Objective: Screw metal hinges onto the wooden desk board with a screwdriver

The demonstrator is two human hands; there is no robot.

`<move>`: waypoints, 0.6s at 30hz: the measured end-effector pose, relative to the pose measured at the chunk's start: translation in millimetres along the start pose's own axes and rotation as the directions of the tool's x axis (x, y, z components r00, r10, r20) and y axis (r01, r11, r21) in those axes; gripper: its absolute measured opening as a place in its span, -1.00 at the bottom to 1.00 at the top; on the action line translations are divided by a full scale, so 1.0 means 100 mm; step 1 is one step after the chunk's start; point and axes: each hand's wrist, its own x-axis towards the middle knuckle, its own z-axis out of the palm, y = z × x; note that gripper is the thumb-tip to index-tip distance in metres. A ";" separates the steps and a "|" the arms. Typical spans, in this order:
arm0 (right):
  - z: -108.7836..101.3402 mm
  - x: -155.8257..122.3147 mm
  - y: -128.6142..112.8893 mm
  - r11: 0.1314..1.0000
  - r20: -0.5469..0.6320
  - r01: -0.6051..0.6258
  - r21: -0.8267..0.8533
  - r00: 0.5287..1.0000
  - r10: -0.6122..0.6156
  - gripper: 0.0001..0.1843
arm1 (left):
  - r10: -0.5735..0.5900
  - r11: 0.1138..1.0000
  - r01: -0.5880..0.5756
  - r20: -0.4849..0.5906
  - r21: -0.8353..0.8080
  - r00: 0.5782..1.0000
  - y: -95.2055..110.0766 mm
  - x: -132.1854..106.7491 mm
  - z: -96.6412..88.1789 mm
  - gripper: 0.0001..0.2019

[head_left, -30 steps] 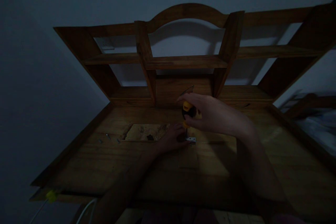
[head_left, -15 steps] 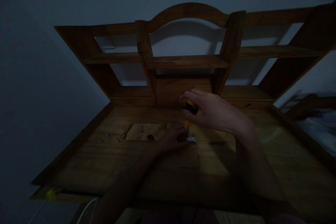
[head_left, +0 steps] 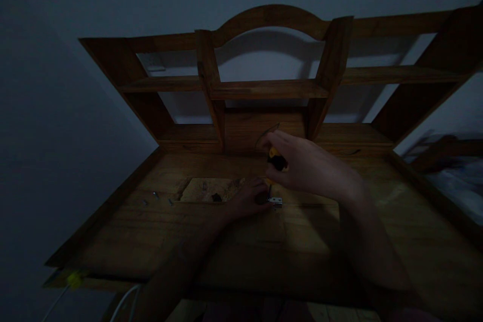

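Observation:
My right hand [head_left: 302, 161] is closed around the handle of a yellow and black screwdriver [head_left: 278, 162]. The screwdriver points down, and its shaft meets the left end of a small silvery metal bracket [head_left: 276, 202] with holes in it, perhaps a hinge. Curled low over the wood, my left hand [head_left: 249, 198] has its thumb and fingers at that same left end, seemingly steadying the bracket. Dim light hides exactly what its fingertips pinch. Bracket and left hand rest on the wooden desktop [head_left: 132, 231].
Several small screws [head_left: 156, 194] lie on the left of the desktop. Behind my left hand is a rough-edged pale recess [head_left: 204, 188] with a dark bit in it. A wooden shelf unit [head_left: 267, 89] rises at the back. A white cable [head_left: 124, 299] hangs at the front left edge.
My right hand has turned slightly and shifted a little to the right on the screwdriver handle, whose tilt differs a little. My left hand and the bracket stay in place.

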 end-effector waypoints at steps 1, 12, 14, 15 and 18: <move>0.01 0.00 0.00 1.000 0.000 0.004 -0.002 1.000 -0.004 -0.69 | 0.003 1.000 -0.003 0.000 -0.004 1.000 -0.01 0.00 0.01 -0.65; 0.01 0.02 -0.01 1.000 0.003 0.023 0.013 1.000 -0.023 -0.76 | -0.002 0.999 0.001 -0.019 -0.032 1.000 0.00 -0.01 0.02 -0.68; 0.00 0.00 -0.03 0.999 0.017 0.022 0.029 1.000 -0.023 -0.69 | -0.016 0.999 0.016 -0.015 -0.045 1.000 0.00 -0.02 0.02 -0.68; 0.00 0.00 -0.03 0.999 0.024 0.022 0.036 0.999 -0.023 -0.68 | -0.018 0.999 0.018 -0.010 -0.051 1.000 0.00 -0.02 0.01 -0.68; 0.03 -0.01 -0.03 0.998 0.027 0.024 0.052 0.999 -0.026 -0.74 | -0.025 0.999 0.025 0.002 -0.043 1.000 0.01 -0.02 0.01 -0.68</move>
